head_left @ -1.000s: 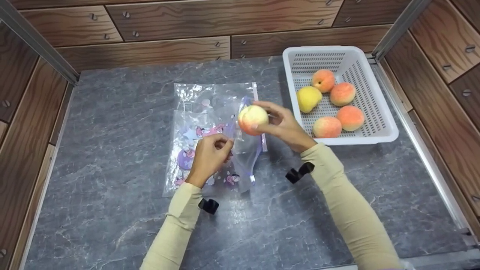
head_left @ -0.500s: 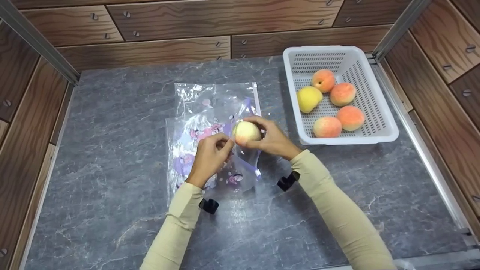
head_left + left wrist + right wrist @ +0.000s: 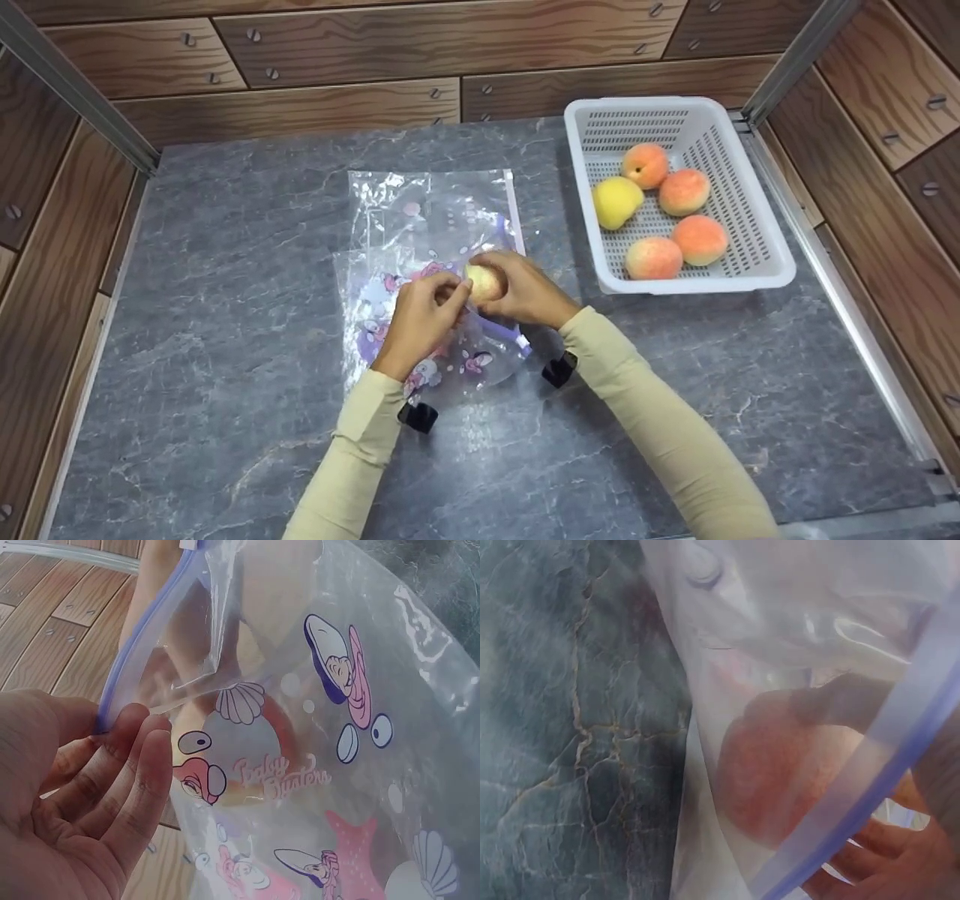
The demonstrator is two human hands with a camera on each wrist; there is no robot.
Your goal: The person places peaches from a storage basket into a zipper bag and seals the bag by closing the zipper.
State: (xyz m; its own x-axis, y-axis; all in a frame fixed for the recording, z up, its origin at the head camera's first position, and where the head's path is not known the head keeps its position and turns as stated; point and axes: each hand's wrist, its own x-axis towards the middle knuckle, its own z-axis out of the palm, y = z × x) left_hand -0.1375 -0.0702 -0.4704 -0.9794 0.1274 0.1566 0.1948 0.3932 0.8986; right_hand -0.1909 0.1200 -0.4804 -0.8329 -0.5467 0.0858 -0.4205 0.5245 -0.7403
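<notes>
From the head view, we see the left hand [image 3: 418, 322] pinching the mouth of a printed clear bag [image 3: 474, 365], thumb and fingers together on the film. The right hand [image 3: 529, 292] is clamped around a peach [image 3: 484, 285], which sits at that mouth, just beside the left fingertips. The purple zip edge [image 3: 501, 328] runs below the right hand to a white slider [image 3: 523, 343], near the black wrist mount [image 3: 560, 369]. We think the mount could snag there and drag the bag askew if the right arm pushed farther left. More clear plastic [image 3: 390, 196] lies beyond and partly under the bag; it could shift too if caught. To the right, a white basket [image 3: 769, 259] holds four peaches [image 3: 685, 192] and a yellow fruit [image 3: 618, 202].

In the left wrist view, we see the purple edge caught near the thumb, with the film lifted. A weak pinch on such slick film could let the mouth sag over the right hand.

In the right wrist view, the peach and the fingers show through the film, with the purple edge crossing in front. Haze blurs this, so we cannot say how deep the peach sits. Let go too near the rim, it could roll back out.
</notes>
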